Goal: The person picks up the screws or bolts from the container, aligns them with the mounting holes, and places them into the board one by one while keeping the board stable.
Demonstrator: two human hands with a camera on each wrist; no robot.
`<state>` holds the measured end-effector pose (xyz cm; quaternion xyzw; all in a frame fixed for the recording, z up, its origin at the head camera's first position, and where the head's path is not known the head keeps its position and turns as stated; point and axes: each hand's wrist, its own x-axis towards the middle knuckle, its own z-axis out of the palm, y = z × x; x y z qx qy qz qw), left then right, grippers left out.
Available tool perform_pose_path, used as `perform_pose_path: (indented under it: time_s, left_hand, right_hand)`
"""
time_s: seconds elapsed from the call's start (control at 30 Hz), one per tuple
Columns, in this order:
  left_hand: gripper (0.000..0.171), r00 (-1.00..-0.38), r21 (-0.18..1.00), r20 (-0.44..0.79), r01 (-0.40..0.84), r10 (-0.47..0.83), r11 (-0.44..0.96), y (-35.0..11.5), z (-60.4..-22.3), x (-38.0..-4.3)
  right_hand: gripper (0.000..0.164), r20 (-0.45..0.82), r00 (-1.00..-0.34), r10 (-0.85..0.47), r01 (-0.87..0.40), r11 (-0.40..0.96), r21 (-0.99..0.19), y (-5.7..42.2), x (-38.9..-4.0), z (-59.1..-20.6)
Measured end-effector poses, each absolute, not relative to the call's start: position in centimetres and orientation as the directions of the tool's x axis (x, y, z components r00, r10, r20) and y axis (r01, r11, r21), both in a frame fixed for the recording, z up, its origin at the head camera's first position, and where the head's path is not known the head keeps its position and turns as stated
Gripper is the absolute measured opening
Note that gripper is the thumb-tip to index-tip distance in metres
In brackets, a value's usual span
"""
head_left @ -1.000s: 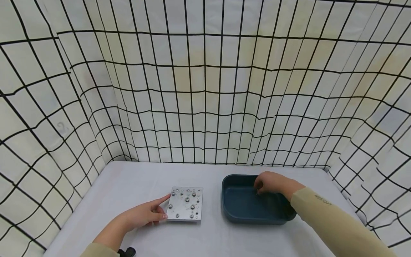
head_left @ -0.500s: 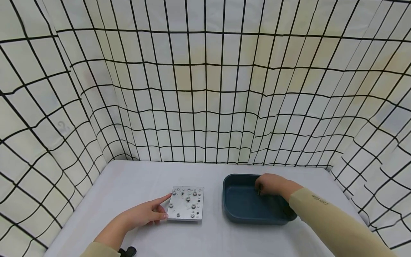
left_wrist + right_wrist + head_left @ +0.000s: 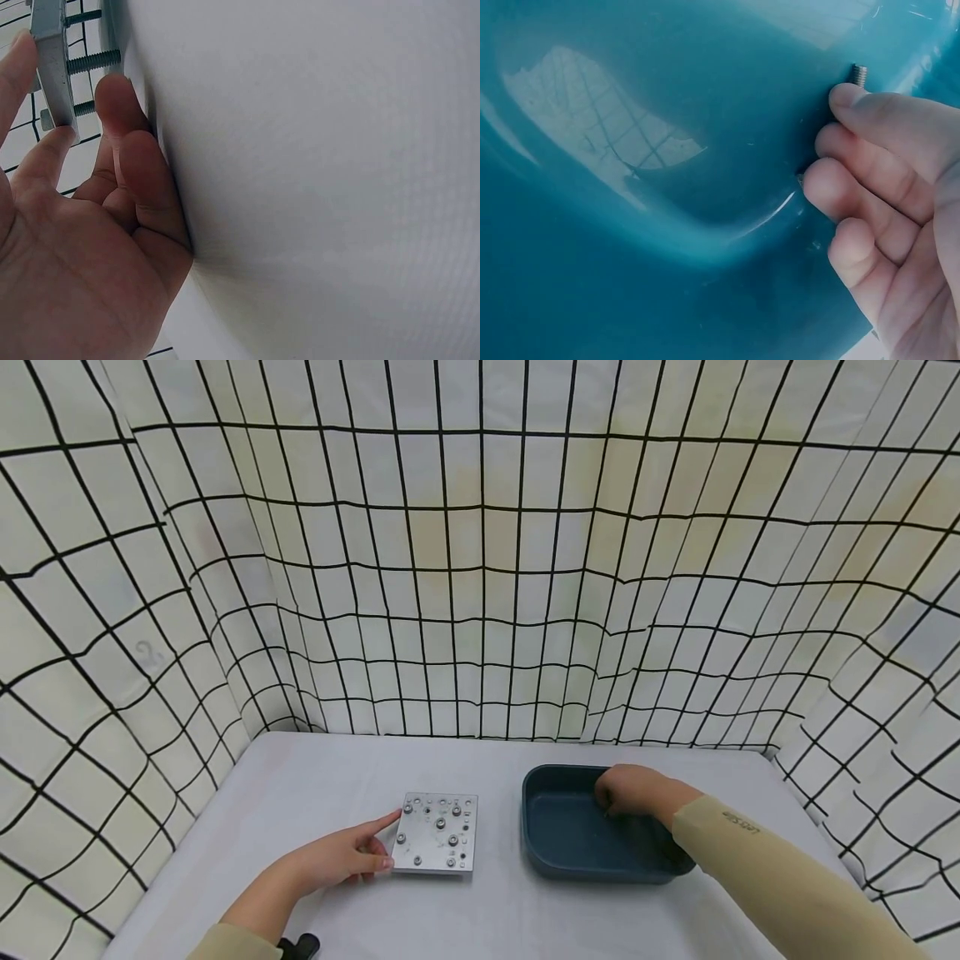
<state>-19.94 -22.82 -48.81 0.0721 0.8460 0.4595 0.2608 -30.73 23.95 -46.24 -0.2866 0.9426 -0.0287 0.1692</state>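
Observation:
A square silver metal plate [image 3: 435,833] lies left of centre on the table, with holes and several socket-head bolts in its top. My left hand [image 3: 337,858] touches its left side with an extended index finger and the thumb; the other fingers are curled down by the tabletop. In the left wrist view, threaded bolt shanks [image 3: 94,61] stick out under the plate. My right hand [image 3: 641,792] reaches into a dark blue plastic bin [image 3: 570,865]. There, the right wrist view shows a bolt [image 3: 860,75] whose threaded end pokes out past the thumb tip; its remainder is hidden behind the fingers.
The white-covered table [image 3: 495,918] ends at a white wall [image 3: 465,610] with a black grid, which also closes off both sides. A black object [image 3: 300,947] shows beside the left wrist at the bottom edge.
My right hand has stayed inside the bin, its fingers shifting slightly and drawing closer together. The left hand and the plate keep their places; the head view has tilted a little.

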Motion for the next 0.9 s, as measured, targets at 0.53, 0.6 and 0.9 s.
perform_pose_path:
  time_s: [0.53,0.6,0.9]
  left_hand:
    - [0.083,-0.854,0.812,-0.378,-0.122,0.356,0.571,-22.9,-49.2,-20.0]
    - [0.084,-0.855,0.813,-0.378,-0.123,0.356,0.57,-22.9,-49.1,-20.0]
    - [0.084,-0.855,0.813,-0.376,-0.119,0.358,0.57,-23.0,-49.2,-20.1]
  right_hand:
    - [0.013,-0.296,-0.809,-0.507,-0.469,0.862,-0.194,23.9,-30.5,-45.4]
    - [0.014,-0.279,-0.813,-0.511,-0.462,0.858,-0.223,23.9,-30.4,-45.1]
    - [0.008,-0.189,-0.792,-0.581,-0.495,0.791,-0.36,24.4,-29.9,-44.4]
